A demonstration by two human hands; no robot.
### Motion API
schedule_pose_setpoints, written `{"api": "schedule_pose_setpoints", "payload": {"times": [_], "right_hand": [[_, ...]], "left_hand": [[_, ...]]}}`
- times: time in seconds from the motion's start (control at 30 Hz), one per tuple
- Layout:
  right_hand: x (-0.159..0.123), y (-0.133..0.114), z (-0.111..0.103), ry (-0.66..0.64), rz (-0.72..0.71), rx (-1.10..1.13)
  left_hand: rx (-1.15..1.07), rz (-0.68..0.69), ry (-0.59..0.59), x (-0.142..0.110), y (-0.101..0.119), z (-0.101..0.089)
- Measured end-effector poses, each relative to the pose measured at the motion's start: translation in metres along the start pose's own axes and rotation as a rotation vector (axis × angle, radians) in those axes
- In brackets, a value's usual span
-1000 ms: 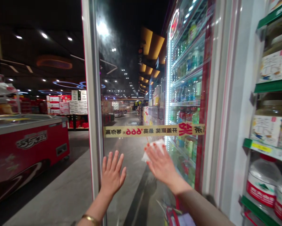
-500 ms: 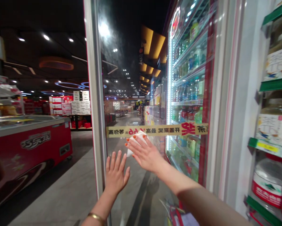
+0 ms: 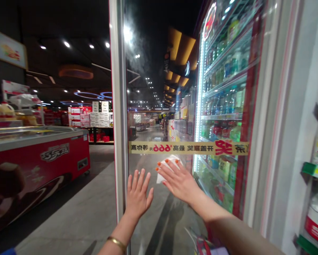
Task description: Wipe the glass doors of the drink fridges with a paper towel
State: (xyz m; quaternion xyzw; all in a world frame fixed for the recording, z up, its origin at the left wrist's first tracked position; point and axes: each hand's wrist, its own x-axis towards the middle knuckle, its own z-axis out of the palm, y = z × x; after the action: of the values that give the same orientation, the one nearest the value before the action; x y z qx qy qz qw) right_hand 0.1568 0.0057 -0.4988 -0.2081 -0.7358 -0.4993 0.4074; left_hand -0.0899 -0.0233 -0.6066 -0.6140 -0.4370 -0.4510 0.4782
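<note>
My right hand [image 3: 179,179] lies flat over a white tissue [image 3: 162,177], pressing it to the glass door [image 3: 159,209] just below a yellow printed strip [image 3: 189,148]. Its fingers with orange nails are stretched toward the upper left, and part of the tissue is hidden beneath them. To the left, my left hand [image 3: 138,194] rests with fingers spread against the same pane, close to the pale metal door frame [image 3: 118,106]. That hand holds nothing, and a gold bangle [image 3: 117,242] circles its wrist.
Lit shelves of bottles [image 3: 222,99] show in the pane on the right. A red ice cream freezer [image 3: 55,163] stands at the left. Store shelves with green edges [image 3: 309,168] and jars line the far right. Stacked cartons [image 3: 100,115] sit farther back.
My right hand and the tissue have slid down off the printed strip, uncovering its numbers. My left hand stays spread at the frame. The whole view has shifted, so things appear farther right.
</note>
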Motion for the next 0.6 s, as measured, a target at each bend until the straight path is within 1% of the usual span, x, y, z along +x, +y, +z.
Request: {"api": "schedule_pose_setpoints", "payload": {"times": [0.03,0.07,0.13,0.17,0.2,0.23,0.27,0.33,0.37,0.4,0.43,0.47,0.5,0.53,0.57,0.6], "right_hand": [[-0.002,0.014,-0.003,0.006,0.022,-0.009],[-0.003,0.034,-0.006,0.021,0.09,-0.03],[0.001,0.072,-0.01,0.078,0.324,-0.086],[0.007,0.081,-0.009,0.113,0.44,-0.109],[0.014,0.081,-0.008,0.138,0.502,-0.116],[0.021,0.071,-0.005,0.147,0.492,-0.105],[0.028,0.053,-0.001,0.144,0.407,-0.078],[0.038,0.01,0.006,0.105,0.112,-0.007],[0.04,-0.006,0.008,0.085,-0.016,0.019],[0.042,-0.013,0.009,0.072,-0.089,0.029],[0.042,-0.009,0.009,0.067,-0.106,0.026],[0.041,0.005,0.007,0.068,-0.085,0.017],[0.039,0.027,0.004,0.074,-0.012,-0.005],[0.036,0.052,0.0,0.091,0.107,-0.038],[0.034,0.078,-0.003,0.116,0.26,-0.078],[0.033,0.097,-0.006,0.145,0.426,-0.118]], "left_hand": [[0.001,0.002,0.002,0.0,0.0,0.0],[0.002,0.004,0.005,0.001,0.0,0.0],[0.004,0.008,0.011,0.001,0.001,0.0],[0.005,0.007,0.014,0.001,0.001,0.0],[0.006,0.005,0.016,0.001,0.002,-0.001],[0.007,0.002,0.018,0.002,0.002,-0.001],[0.008,0.001,0.018,0.002,0.003,-0.001],[0.003,0.006,0.022,0.003,0.003,-0.002],[0.0,0.011,0.025,0.003,0.003,-0.003],[-0.003,0.017,0.028,0.004,0.002,-0.004],[-0.005,0.024,0.032,0.005,0.002,-0.004],[-0.006,0.03,0.035,0.006,0.002,-0.005],[-0.005,0.033,0.037,0.007,0.002,-0.005],[-0.003,0.033,0.039,0.007,0.002,-0.005],[0.0,0.032,0.041,0.007,0.002,-0.005],[0.003,0.031,0.042,0.007,0.003,-0.005]]}}
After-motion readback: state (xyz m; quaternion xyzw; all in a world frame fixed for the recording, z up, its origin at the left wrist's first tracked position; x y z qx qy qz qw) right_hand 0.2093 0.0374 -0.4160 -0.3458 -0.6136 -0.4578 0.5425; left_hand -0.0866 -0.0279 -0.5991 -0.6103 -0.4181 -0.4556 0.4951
